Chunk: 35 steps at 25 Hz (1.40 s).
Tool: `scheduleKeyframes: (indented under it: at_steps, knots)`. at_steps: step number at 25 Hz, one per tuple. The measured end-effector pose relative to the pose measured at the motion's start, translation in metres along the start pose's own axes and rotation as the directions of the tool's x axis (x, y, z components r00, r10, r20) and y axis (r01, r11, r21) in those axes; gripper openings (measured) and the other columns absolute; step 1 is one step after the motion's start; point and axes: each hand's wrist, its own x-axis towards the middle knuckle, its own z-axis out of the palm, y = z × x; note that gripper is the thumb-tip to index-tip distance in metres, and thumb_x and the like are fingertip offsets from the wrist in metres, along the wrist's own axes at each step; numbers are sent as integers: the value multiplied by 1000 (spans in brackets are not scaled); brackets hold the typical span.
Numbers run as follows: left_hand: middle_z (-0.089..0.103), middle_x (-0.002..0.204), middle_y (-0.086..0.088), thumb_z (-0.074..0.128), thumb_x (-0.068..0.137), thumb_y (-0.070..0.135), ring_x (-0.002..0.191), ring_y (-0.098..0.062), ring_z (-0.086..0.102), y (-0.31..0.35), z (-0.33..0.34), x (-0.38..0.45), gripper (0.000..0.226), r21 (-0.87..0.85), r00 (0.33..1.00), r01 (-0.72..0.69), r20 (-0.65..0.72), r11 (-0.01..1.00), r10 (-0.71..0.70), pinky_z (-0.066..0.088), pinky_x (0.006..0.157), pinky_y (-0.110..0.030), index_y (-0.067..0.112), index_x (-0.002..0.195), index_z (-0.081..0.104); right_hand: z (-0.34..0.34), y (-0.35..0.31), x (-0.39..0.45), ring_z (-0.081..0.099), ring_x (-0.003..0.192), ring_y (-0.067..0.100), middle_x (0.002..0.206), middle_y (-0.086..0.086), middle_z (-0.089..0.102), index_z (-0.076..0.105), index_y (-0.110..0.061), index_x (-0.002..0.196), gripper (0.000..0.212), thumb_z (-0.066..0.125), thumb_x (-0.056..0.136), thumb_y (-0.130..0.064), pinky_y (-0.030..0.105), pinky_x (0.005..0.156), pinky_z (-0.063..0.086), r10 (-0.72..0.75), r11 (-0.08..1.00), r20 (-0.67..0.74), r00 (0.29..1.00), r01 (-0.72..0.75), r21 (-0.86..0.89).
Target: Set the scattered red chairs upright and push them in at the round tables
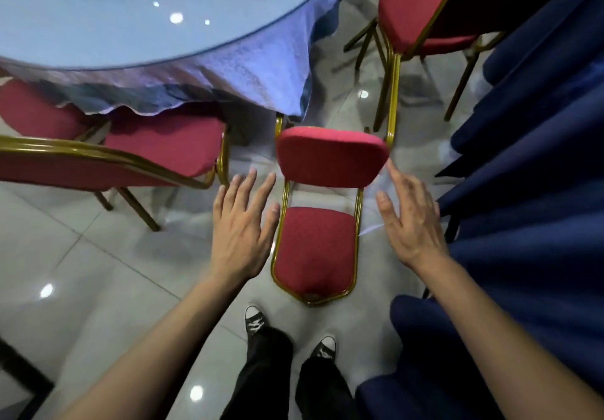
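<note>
A red chair with a gold frame (315, 246) lies on its back on the tiled floor, its backrest pointing at my feet and its seat (330, 158) standing up near the round table (130, 27). My left hand (243, 223) hovers just left of the frame with fingers straight. My right hand (408, 220) is spread to the right of the seat, a fingertip close to its corner. Neither hand holds anything.
An upright red chair (163, 144) is tucked under the blue tablecloth at left, with another beside it. A third red chair (415, 17) stands at the upper right. Dark blue draped fabric (529, 158) fills the right side. My feet (258, 321) stand behind the fallen chair.
</note>
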Motion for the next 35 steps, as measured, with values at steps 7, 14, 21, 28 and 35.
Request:
scheduleKeyframes:
  at_steps: [7,14,21,28,35]
  knots:
    - [27,164,-3,13,104,51,153,-23,18,-30,122,-15,58,-73,993,55,110,996,-46,11,124,-45,31,157,30,104,70,-26,40,135,23,150,6,40,23,-32,160,62,29,102,-55,47,113,31,107,993,-1,994,-107,58]
    - [25,165,-1,16,105,46,153,-22,18,-76,248,-42,55,-73,969,16,248,997,3,12,123,-45,32,158,26,226,136,-68,39,138,22,152,8,38,23,-31,161,65,27,101,-57,46,113,30,221,973,57,974,-225,58]
    - [21,167,-1,12,103,54,155,-22,12,-123,360,-43,59,-53,944,-24,326,998,40,11,124,-49,35,158,23,346,199,-98,39,137,24,153,8,37,22,-33,161,62,30,103,-53,43,114,28,319,942,97,943,-327,79]
    - [15,168,-1,13,104,55,155,-26,10,-163,496,-52,59,7,911,-89,406,996,78,8,125,-49,36,159,18,463,275,-99,39,139,28,155,9,37,17,-35,161,64,27,101,-58,53,116,30,370,928,129,920,-373,-2]
    - [0,169,2,5,94,71,154,-32,7,-200,609,-42,70,77,892,-78,450,994,35,15,121,-58,44,158,4,559,340,-84,25,150,29,168,6,19,11,-39,161,67,38,102,-57,54,120,21,399,913,134,907,-380,-148]
